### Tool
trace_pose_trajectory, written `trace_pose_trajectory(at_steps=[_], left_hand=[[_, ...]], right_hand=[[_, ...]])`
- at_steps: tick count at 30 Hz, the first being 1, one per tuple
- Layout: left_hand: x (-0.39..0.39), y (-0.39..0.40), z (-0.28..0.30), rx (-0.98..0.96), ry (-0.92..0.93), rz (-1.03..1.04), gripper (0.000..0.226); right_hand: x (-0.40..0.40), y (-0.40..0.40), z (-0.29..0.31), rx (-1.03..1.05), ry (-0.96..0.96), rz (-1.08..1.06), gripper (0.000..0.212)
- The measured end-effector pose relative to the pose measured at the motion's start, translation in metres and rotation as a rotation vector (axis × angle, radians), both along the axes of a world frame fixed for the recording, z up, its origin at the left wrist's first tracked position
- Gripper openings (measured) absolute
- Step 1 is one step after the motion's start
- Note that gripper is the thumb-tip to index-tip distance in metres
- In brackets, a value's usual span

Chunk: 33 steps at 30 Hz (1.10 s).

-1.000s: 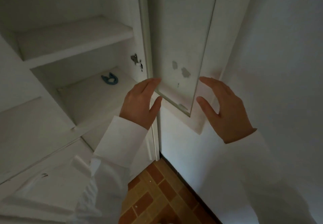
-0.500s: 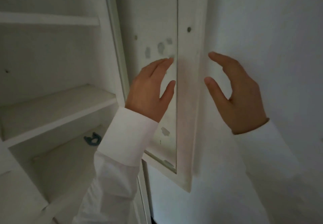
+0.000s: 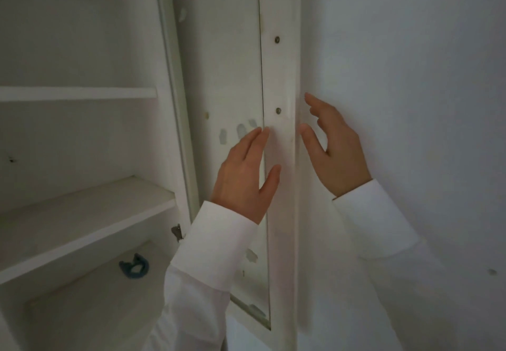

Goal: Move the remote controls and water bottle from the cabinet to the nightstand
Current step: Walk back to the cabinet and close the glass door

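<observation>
A white cabinet with bare shelves (image 3: 82,208) fills the left side, its glass-panelled door (image 3: 279,82) swung open to the right against the wall. My left hand (image 3: 246,178) hovers in front of the door's glass pane, fingers apart and empty. My right hand (image 3: 334,148) is on the other side of the door's edge, near the wall, also open with nothing in it. No remote control or water bottle shows anywhere in this view.
A small blue ring-shaped object (image 3: 134,266) lies on the lowest visible shelf. A metal hinge (image 3: 177,232) sits on the cabinet frame. A plain white wall (image 3: 410,104) takes up the right side.
The view has tilted upward, so the tiled floor has dropped out of sight. Both hands rose along the door and stay open on either side of its edge.
</observation>
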<state>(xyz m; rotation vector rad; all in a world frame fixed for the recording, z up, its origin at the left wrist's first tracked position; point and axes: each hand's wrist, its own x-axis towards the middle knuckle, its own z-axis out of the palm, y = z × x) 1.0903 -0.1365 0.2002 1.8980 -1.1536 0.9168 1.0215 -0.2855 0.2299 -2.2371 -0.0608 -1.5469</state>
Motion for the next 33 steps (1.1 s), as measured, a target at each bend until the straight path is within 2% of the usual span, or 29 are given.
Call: trace_pose_trajectory(at_steps=[10,22,33], left_hand=[[0.000,-0.010,-0.012,0.050,0.002,0.035,0.064],[-0.015,0.019,-0.019,-0.115,-0.053,0.061,0.066],[-0.026,0.090,-0.024,-0.220,-0.189,0.250,0.062]], right_hand=[[0.016,0.004,-0.001,0.003,-0.009,0.105,0.048],[0.019,0.036,-0.007,-0.096,-0.121,0.204,0.049],[0.043,0.112,-0.009,-0.156,-0.178,0.541,0.052]])
